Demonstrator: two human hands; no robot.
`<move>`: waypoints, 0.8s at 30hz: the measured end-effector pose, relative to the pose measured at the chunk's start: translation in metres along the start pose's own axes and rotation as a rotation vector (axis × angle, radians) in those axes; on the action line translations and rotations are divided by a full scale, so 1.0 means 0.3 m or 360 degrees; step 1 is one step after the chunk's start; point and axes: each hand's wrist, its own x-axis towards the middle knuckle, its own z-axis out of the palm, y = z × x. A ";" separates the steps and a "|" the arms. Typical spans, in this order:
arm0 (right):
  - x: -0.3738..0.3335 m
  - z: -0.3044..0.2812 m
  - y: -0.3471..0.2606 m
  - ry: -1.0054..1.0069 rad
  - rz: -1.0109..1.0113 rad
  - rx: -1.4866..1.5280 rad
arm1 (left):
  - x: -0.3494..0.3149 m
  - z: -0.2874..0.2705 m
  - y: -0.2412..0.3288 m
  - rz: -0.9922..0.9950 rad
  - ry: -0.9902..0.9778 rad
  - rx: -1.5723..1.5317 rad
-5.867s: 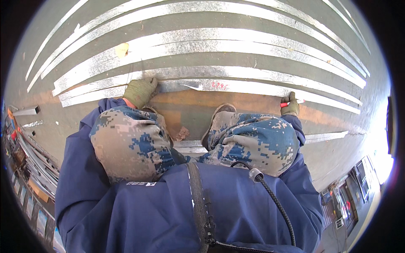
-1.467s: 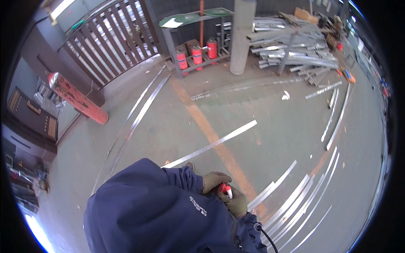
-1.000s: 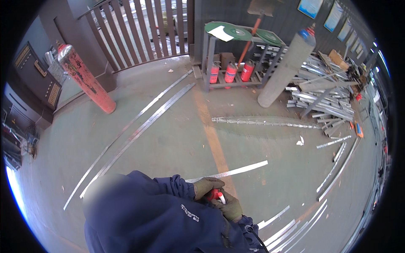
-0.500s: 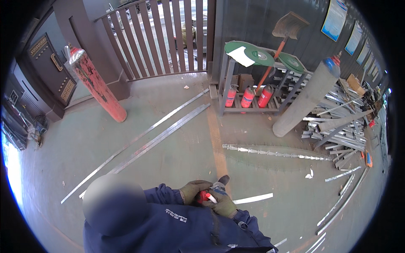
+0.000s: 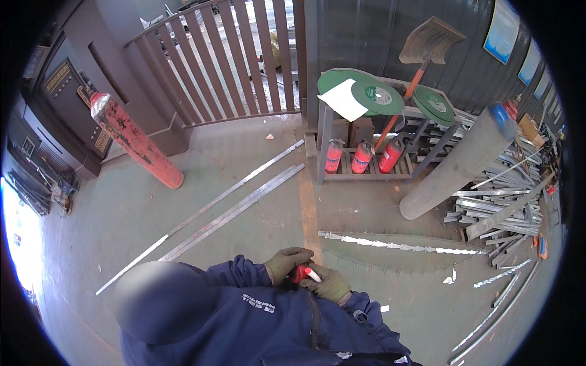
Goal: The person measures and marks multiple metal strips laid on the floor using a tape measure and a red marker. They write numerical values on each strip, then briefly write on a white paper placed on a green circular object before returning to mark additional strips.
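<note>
Marker (image 5: 313,275) | clamped in right hand (image 5: 330,285) | left hand (image 5: 285,263) grip unclear | greenish floor (image 5: 140,222), slatted gate (image 5: 241,61)

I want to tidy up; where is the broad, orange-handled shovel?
The shovel is blade-up in the head view's upper right, its orange handle between the green round discs on the grey metal rack.

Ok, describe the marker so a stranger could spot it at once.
Start at the dark blue jacket at the bottom, then go up to where the gloved left hand and right hand sit close together. Against the right hand lies a slim marker, its white barrel setting it apart from the red object beside it.
</note>
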 end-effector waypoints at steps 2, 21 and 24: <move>0.029 -0.039 -0.003 0.0053 0.0110 0.0078 | 0.050 0.033 0.058 -0.0006 -0.0009 -0.0003; 0.448 -0.161 -0.117 0.1146 0.0979 -0.0128 | 0.629 0.082 0.632 0.0252 -0.1485 0.1546; 0.517 -0.154 -0.173 0.1128 0.1122 -0.0122 | 0.643 0.079 0.764 0.0000 -0.1634 0.1536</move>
